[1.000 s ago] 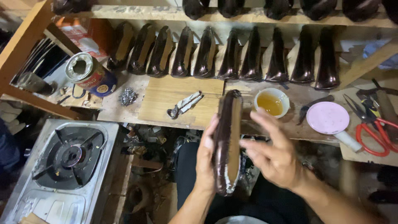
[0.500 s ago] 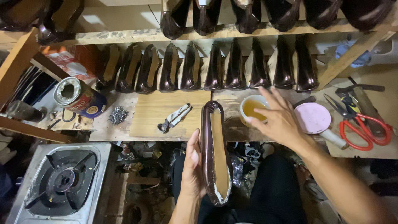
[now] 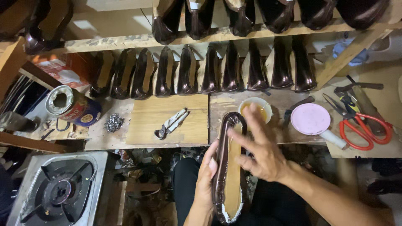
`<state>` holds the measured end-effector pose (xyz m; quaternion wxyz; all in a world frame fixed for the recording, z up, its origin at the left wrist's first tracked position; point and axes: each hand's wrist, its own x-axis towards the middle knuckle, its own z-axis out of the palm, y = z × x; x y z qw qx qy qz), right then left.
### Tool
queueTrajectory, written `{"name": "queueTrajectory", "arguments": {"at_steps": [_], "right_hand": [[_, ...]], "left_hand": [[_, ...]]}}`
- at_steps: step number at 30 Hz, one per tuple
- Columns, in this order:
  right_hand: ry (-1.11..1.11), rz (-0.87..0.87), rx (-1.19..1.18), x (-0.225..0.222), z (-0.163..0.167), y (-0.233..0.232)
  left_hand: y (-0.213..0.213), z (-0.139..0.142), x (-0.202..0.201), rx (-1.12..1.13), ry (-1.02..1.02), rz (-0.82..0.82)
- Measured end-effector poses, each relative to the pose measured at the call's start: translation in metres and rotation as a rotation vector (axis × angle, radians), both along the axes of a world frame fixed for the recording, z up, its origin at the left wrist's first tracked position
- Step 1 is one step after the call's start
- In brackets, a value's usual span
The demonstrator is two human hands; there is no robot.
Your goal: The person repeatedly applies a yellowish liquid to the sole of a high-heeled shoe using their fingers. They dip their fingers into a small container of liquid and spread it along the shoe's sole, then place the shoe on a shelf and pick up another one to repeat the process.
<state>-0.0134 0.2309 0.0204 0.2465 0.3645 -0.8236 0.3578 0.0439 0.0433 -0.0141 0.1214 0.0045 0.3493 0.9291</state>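
Note:
My left hand [image 3: 206, 173] grips the side of a dark glossy shoe upper on a last [image 3: 228, 167], sole side up, with a tan insole showing. It is held over my lap, its toe reaching the bench edge. My right hand [image 3: 259, 148] hovers over the insole with fingers spread, fingertips near the toe. Just beyond the fingers stands a small white bowl [image 3: 256, 107] of amber liquid on the wooden bench [image 3: 167, 121].
Pincers [image 3: 171, 123] lie on a board, a heap of tacks [image 3: 113, 122] and a tipped tin can [image 3: 71, 106] to the left. A pink lid [image 3: 310, 119] and red scissors [image 3: 362, 125] sit right. Rows of dark lasted shoes [image 3: 209, 71] fill the shelves. A gas stove [image 3: 56, 188] is lower left.
My right hand went from beside the shoe to the bowl of amber liquid, then came back over the insole. The shoe has stayed in my left hand.

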Motion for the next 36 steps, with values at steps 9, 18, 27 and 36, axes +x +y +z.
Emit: {"name": "queueTrajectory", "arguments": {"at_steps": [9, 18, 27, 36], "right_hand": [[0.071, 0.051, 0.056, 0.038, -0.017, -0.018], [0.127, 0.138, 0.091, 0.069, -0.011, -0.023], [0.072, 0.073, -0.052, 0.053, 0.0, -0.022], [0.156, -0.028, -0.036, 0.036, 0.017, -0.007]], "left_hand": [[-0.007, 0.005, -0.011, -0.076, 0.022, 0.111], [-0.011, 0.008, -0.015, -0.225, 0.055, 0.181], [-0.01, 0.01, -0.006, -0.237, 0.195, 0.165], [-0.009, 0.006, 0.007, -0.265, 0.321, 0.118]]}}
